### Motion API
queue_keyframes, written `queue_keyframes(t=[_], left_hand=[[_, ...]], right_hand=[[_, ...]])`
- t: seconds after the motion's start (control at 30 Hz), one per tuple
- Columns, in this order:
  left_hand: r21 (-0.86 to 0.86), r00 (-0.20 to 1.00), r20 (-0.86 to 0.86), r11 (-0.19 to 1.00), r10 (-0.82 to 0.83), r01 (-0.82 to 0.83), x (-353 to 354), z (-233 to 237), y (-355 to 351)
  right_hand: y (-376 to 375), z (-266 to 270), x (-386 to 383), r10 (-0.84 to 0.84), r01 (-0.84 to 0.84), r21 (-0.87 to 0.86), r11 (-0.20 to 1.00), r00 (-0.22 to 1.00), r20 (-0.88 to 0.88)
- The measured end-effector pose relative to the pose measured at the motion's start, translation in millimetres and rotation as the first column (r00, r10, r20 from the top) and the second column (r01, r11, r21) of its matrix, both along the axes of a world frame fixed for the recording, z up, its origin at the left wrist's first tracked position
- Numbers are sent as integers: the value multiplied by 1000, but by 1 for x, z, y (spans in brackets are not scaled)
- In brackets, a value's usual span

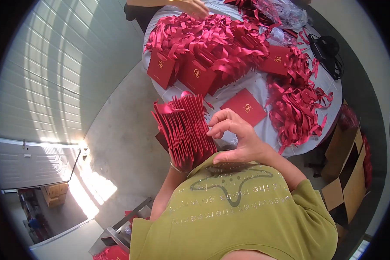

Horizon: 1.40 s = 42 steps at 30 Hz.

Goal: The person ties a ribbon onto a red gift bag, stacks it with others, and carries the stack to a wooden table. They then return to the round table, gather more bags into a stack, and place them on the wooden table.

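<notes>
A thick stack of red paper gift bags (184,134) is held upright against my body, over the floor beside the table edge. My left hand (172,159) grips it from the left and below, its fingers mostly hidden behind the bags. A loop of red ribbon (169,108) lies over the stack's upper left. My right hand (240,136) is just right of the stack, empty, with thumb and bent fingers apart. Past it, one flat red bag with a gold logo (247,107) lies on the table.
The white-covered round table (229,93) carries a large heap of ribboned red bags (203,39) and another ribbon pile (297,112). Clear plastic wrap (286,15) and a black device (327,47) lie farther back. Another person's hand (193,6) reaches over the heap. Cardboard boxes (346,169) stand right.
</notes>
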<state>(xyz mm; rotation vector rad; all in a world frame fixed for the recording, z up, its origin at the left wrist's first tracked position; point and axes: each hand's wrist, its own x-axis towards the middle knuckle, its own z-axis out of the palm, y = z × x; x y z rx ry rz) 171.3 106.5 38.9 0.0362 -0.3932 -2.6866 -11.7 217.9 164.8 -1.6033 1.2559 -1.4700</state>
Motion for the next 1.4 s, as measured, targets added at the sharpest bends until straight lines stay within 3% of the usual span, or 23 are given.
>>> queue_keyframes(t=[0.4,0.47,0.53,0.57,0.63,0.67,0.73,0.77,0.83,0.87,0.97,1.13,1.2,1.3,1.33,1.4], left_hand=[[36,995,22,995,96,-97,-3,-30,2],[47,992,30,991,120,-122,-3,-34,4],[55,988,39,987,148,-150,-4,-25,5],[-42,976,26,976,216,-215,-2,-18,9],[45,976,138,983,169,-177,0,-25,2],[62,989,-8,987,146,-146,2,-27,6],[25,949,216,971,228,-239,0,-41,9],[152,967,177,965,184,-212,1,-47,8],[118,968,185,974,170,-193,-6,-40,5],[14,955,231,981,185,-193,-6,-35,7],[141,957,258,975,131,-171,-12,-33,7],[57,965,187,979,185,-198,-11,-22,7],[143,975,142,971,172,-193,-8,-24,6],[185,973,194,969,126,-162,-8,-57,1],[150,991,-41,982,126,-119,-3,10,11],[127,991,-54,985,124,-116,-4,11,10]], right_hand=[[-4,11,-3,-4,0,-106,994,999,-41],[-7,15,-7,11,-61,-190,980,967,-253],[-9,16,-7,26,-74,-175,982,965,-262],[-12,14,-9,50,-112,-196,974,953,-298],[-13,11,-10,80,-158,-215,964,940,-331],[-13,10,-9,63,-135,-210,968,946,-318],[-13,12,-7,54,-120,-202,972,951,-305],[-13,17,-5,34,-97,-193,976,952,-304],[-14,20,-3,17,-78,-187,979,952,-304],[-15,19,-2,-15,-56,-202,978,942,-336],[-16,13,2,-66,-19,-218,976,925,-374],[-14,16,11,-77,22,-173,985,945,-317],[-13,20,15,-73,56,-135,989,990,-121],[-17,21,14,-13,-47,-218,975,964,-266],[-18,21,14,-4,-69,-247,966,959,-282],[-20,19,14,6,-94,-260,961,947,-321]])
